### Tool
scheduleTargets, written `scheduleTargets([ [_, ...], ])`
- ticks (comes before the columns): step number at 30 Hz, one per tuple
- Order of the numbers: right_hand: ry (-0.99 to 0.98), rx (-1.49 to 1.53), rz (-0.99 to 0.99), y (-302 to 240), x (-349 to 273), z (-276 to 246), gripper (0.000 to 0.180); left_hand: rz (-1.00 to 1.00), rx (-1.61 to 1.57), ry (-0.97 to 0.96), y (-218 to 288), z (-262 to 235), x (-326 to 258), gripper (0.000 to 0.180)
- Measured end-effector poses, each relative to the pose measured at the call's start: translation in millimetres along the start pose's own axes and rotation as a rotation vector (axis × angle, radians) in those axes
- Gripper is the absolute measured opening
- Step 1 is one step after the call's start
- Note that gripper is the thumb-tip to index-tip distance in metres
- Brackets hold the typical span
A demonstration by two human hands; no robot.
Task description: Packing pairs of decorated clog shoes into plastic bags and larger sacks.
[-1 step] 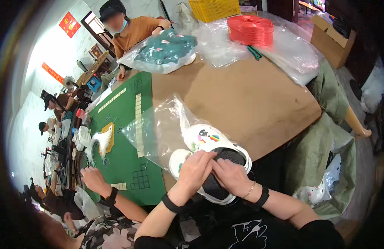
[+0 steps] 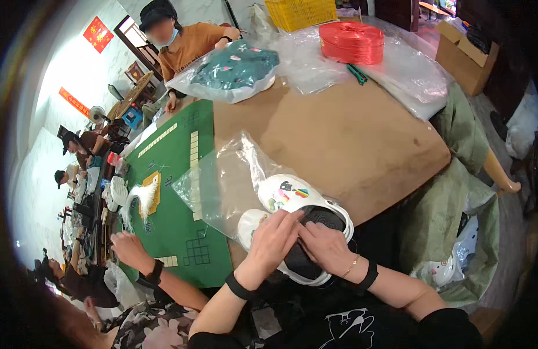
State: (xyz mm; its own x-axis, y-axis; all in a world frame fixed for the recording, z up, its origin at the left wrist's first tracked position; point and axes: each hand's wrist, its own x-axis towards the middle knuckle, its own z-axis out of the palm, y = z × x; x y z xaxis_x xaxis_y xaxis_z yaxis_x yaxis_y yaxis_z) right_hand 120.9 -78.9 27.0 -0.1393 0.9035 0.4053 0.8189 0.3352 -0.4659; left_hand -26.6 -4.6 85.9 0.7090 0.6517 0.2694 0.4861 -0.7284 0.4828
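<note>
A pair of white clogs lies at the near edge of the table. The right clog carries colourful charms, a rainbow one and a black animal among them, and has a dark insole. Partly covered by my left wrist, the other white clog shows only its toe. My left hand and my right hand meet over the clogs' openings. Both have bent, closed fingertips almost touching; whatever they pinch is too small or hidden. Beyond the toes a clear plastic bag lies flattened.
Left of me, another person's hand hovers by a green mat with white strands. Across the brown-covered table, a person handles bagged green clogs. Red twine and green snips lie far right; a sack stands right.
My hands stay over the clogs with barely any shift. The neighbour's hand at left has risen slightly, and the bagged green clogs across the table have moved a little to the right.
</note>
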Motion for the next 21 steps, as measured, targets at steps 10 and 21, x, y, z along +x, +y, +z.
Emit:
scheduleTargets([
  [10,-0.154,-0.097,-0.146,-19.8,0.6,6.3,0.03,0.017,0.468,-0.136,-5.8,10.2,54.2,0.027],
  [21,-0.11,-0.013,-0.138,-18.1,-5.4,14.4,0.034,0.18,0.562,-0.333,-25.9,34.8,68.1,0.013],
])
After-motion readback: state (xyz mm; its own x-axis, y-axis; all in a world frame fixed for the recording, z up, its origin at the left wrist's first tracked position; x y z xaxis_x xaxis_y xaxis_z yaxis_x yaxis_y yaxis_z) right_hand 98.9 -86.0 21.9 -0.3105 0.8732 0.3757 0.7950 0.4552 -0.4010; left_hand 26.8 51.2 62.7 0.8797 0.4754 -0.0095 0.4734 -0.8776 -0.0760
